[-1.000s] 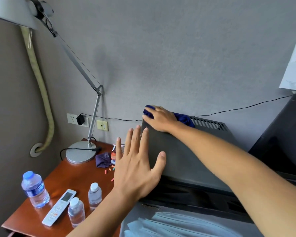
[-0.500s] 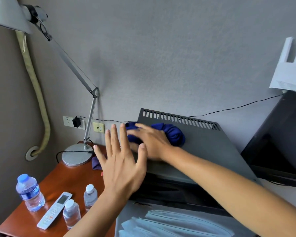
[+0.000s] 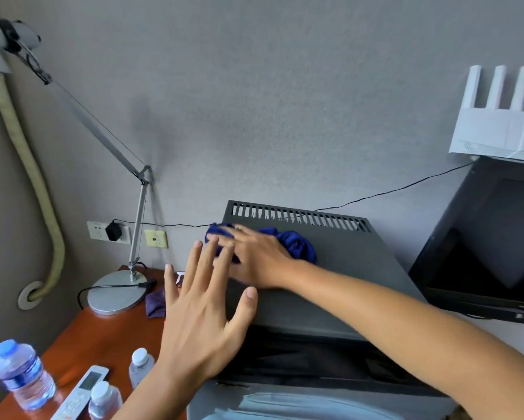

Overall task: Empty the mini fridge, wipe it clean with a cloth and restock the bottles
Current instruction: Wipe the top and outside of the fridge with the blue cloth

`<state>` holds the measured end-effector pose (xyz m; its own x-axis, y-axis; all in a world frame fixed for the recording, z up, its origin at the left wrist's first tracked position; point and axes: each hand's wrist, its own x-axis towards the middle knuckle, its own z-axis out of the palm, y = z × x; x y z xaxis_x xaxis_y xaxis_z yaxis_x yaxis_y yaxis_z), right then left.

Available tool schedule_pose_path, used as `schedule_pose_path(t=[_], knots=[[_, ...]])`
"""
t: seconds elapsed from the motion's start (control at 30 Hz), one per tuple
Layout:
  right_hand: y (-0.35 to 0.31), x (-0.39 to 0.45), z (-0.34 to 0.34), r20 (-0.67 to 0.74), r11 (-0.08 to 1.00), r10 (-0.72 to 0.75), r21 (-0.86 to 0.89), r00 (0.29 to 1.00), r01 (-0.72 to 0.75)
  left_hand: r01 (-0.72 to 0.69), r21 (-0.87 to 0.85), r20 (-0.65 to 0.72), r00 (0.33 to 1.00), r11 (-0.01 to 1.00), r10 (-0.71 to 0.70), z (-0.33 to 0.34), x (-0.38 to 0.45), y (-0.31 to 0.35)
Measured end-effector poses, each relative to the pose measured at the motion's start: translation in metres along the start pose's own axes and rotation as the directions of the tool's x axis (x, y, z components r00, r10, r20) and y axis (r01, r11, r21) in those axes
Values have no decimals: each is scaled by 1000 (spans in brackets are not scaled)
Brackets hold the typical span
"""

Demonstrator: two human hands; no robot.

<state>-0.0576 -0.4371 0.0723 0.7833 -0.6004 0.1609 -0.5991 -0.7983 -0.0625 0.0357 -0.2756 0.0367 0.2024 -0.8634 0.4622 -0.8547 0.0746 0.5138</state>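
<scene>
The dark grey mini fridge (image 3: 339,286) fills the middle of the head view, its flat top facing me with a vent grille along the back. My right hand (image 3: 256,262) lies flat on a bunched blue cloth (image 3: 294,245) near the top's back left corner, fingers stretched over it. My left hand (image 3: 206,310) hovers spread and empty at the fridge's left front edge. Three clear water bottles stand on the wooden side table: a large blue-capped one (image 3: 19,374) and two small white-capped ones (image 3: 139,368) (image 3: 103,400).
On the red-brown side table (image 3: 103,334) lie a white remote (image 3: 82,392), a silver desk lamp base (image 3: 116,294) and a small purple cloth (image 3: 156,303). A black screen (image 3: 491,253) stands to the right, a white router (image 3: 503,116) above it. A thin cable runs along the wall.
My right hand has slid the blue cloth from the back left corner forward across the fridge top, its fingers now flatter. The view has tilted upward; my left hand stays spread nearby.
</scene>
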Motion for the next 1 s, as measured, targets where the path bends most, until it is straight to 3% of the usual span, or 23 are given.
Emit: schedule_pose_path(t=[0.13,0.27,0.47,0.63,0.73,0.9,1.0], knots=[[55,68,0,16,976,218,9,976,-218,16,107,201,979,994,-37,1,5,3],[104,81,-3,-18,926,377,7,926,-377,-10,236,303,951,972,-64,4,9,2],[170,22,-13,-68,828,553,-59,830,-557,-62,295,330,943,953,-41,7,11,-1],[231,-78,-29,-106,696,708,-70,699,-715,-128,372,321,947,919,2,11,10,-3],[233,-123,-29,-126,636,764,-23,633,-772,-159,391,334,942,907,21,10,10,0],[189,-158,-23,-156,688,712,-40,684,-725,-215,410,387,921,887,44,10,13,4],[150,-178,-27,-177,719,669,-87,721,-689,-190,335,394,918,923,47,11,16,1]])
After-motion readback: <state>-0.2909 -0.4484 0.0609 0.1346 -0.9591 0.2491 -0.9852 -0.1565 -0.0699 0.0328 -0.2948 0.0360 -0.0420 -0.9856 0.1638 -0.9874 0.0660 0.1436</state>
